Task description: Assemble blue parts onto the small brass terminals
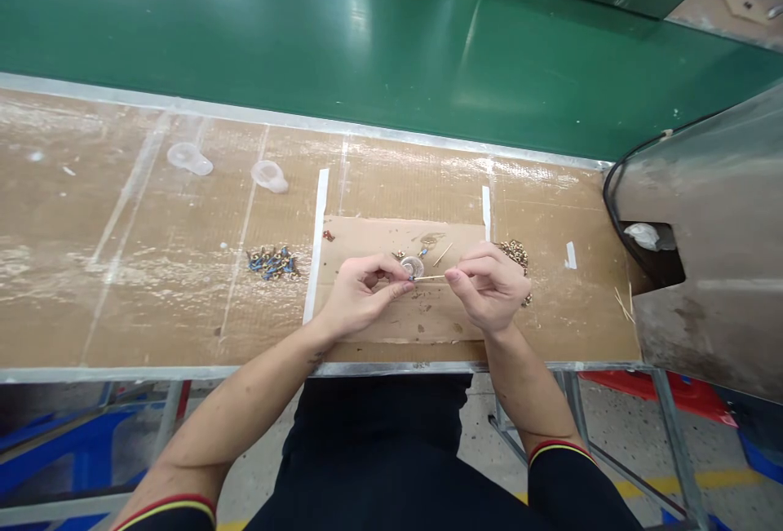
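A flat matte sheet of brown cardboard (391,320) lies on the glossy, tape-seamed tabletop (152,294), between a heap of small gold-and-blue metal pieces (273,263) and a heap of gold-coloured metal rings (515,254). Over the sheet, a thin, straight, pale wooden stick (431,277) lies level, its tip touching a tiny dark-and-blue piece (412,277). The left hand (365,293) pinches that piece narrowly between thumb and fingertips; the right hand (489,285), fingers curled, grips the stick's other end.

The bench (165,303) bears cardboard (397,323) and metal parts (272,263).
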A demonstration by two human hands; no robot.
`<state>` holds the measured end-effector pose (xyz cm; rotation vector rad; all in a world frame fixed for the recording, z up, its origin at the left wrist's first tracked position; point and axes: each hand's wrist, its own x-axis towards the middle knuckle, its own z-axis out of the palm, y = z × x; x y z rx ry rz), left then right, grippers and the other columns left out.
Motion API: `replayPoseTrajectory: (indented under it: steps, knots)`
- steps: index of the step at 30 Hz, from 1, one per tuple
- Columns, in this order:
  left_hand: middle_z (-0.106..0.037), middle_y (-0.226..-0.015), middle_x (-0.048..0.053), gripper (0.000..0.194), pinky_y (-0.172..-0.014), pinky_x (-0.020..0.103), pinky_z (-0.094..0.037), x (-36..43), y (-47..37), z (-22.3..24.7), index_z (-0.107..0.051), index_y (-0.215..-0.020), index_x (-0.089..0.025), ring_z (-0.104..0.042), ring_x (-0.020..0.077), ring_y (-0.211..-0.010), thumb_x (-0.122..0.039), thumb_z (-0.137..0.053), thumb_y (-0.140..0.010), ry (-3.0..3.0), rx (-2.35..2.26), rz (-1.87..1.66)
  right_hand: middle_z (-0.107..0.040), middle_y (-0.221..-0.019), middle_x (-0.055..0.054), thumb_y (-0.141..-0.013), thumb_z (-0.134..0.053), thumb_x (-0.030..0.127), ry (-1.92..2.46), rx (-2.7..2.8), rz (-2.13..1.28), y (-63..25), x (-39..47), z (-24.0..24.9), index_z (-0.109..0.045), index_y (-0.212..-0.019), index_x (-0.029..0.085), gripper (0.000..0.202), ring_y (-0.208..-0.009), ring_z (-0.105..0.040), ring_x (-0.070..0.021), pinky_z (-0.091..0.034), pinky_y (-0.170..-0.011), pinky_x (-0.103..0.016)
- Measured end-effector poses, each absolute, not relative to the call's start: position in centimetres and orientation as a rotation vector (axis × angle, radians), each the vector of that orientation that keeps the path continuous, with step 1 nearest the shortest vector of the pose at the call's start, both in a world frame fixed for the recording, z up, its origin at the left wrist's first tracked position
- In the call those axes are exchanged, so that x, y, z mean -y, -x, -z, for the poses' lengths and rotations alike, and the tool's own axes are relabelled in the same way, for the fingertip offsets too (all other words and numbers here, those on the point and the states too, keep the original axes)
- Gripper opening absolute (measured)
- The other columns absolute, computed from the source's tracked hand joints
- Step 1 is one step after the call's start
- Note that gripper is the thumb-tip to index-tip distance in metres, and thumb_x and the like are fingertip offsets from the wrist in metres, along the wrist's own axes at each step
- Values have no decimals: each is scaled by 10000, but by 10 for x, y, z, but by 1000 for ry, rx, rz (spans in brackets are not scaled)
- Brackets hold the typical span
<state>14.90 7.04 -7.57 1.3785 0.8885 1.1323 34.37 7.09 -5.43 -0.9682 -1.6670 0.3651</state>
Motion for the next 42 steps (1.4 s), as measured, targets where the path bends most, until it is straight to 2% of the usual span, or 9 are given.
replayPoseTrajectory:
  steps: [12, 18, 23, 27, 34, 38, 42]
  knots:
    - [-734, -752, 52, 119, -656, 269, -564, -70, -148, 76, -704, -770, -168, -683, 147, -699, -239, -777, -832, -1384, -855, -1139, -637, -660, 29, -925, -695, 248, 928, 1711, -359, -342, -72, 54, -652, -768, 243, 163, -551, -562, -113, -444, -502, -287]
    - [-739, -754, 67, 207, -655, 292, -579, -70, -147, 73, -698, -755, -167, -698, 166, -712, -329, -795, -838, -1344, -854, -1143, -631, -631, 21, -936, -684, 302, 968, 1659, -324, -352, -76, 48, -644, -721, 243, 226, -547, -576, -127, -464, -496, -290]
    - [-738, -743, 68, 231, -639, 282, -594, -71, -142, 69, -697, -742, -167, -711, 168, -717, -346, -824, -814, -1295, -815, -1199, -699, -738, -3, -921, -711, 250, 1007, 1957, -459, -355, -82, 57, -712, -792, 231, 130, -647, -641, -137, -542, -595, -282]
    - [-737, -722, 63, 226, -644, 278, -608, -72, -139, 69, -696, -723, -170, -720, 169, -717, -326, -844, -793, -1268, -776, -1225, -732, -849, -46, -946, -686, 319, 1015, 2124, -557, -355, -87, 64, -752, -908, 208, 134, -772, -690, -167, -572, -671, -301]
    - [-747, -717, 60, 189, -663, 273, -632, -73, -139, 67, -726, -724, -180, -736, 170, -724, -300, -864, -772, -1214, -741, -1274, -671, -681, -18, -920, -640, 349, 1507, 1575, -223, -425, -102, 55, -736, -743, 202, 249, -616, -582, -154, -448, -580, -302]
    - [-746, -718, 65, 226, -643, 295, -643, -74, -138, 66, -724, -711, -180, -743, 192, -719, -340, -879, -751, -1217, -773, -1268, -704, -706, -35, -828, -669, 362, 1842, 1705, -422, -466, -107, 63, -763, -750, 194, 208, -612, -576, -168, -467, -632, -330]
    - [-749, -720, 61, 226, -622, 274, -639, -75, -137, 66, -723, -720, -181, -742, 182, -699, -340, -882, -747, -1215, -797, -1289, -730, -779, -47, -779, -691, 355, 1906, 1814, -546, -479, -109, 73, -779, -788, 204, 175, -664, -609, -183, -487, -671, -339]
